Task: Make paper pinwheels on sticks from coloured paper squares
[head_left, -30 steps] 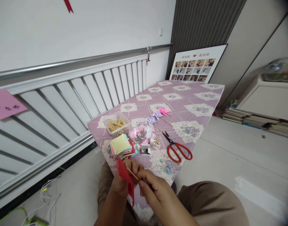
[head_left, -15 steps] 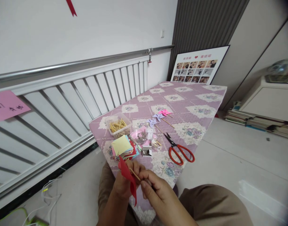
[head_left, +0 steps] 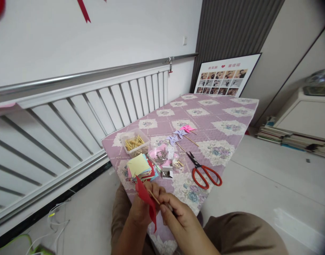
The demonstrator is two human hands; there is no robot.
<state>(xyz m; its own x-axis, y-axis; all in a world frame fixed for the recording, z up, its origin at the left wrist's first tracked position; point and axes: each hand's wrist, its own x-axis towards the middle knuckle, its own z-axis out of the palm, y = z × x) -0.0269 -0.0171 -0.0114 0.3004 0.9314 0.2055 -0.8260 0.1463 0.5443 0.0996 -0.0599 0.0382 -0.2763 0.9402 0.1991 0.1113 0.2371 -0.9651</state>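
Note:
A red paper pinwheel (head_left: 147, 198) is held on edge over the near end of the table. My left hand (head_left: 141, 209) is closed around it, with the fingers behind the paper. A thin wooden stick (head_left: 154, 197) runs from the pinwheel toward my right hand (head_left: 175, 216), whose thumb and index finger pinch its end. Just beyond my hands lie a stack of coloured paper squares (head_left: 138, 165) and a small white box (head_left: 167, 173) of dark metal pins. Red-handled scissors (head_left: 203, 171) rest with their blades slightly apart to the right.
A clear plastic tub (head_left: 134, 142) of wooden sticks, a pink tray (head_left: 159, 156) of small metal pieces and a round clear container (head_left: 178, 164) stand behind the papers. Several finished pinwheels (head_left: 180, 134) lie farther back. A white radiator (head_left: 98, 106) borders the table's left side.
The view has shifted slightly, so everything sits a little lower and to the right. My hands keep the same hold on the red pinwheel and its stick.

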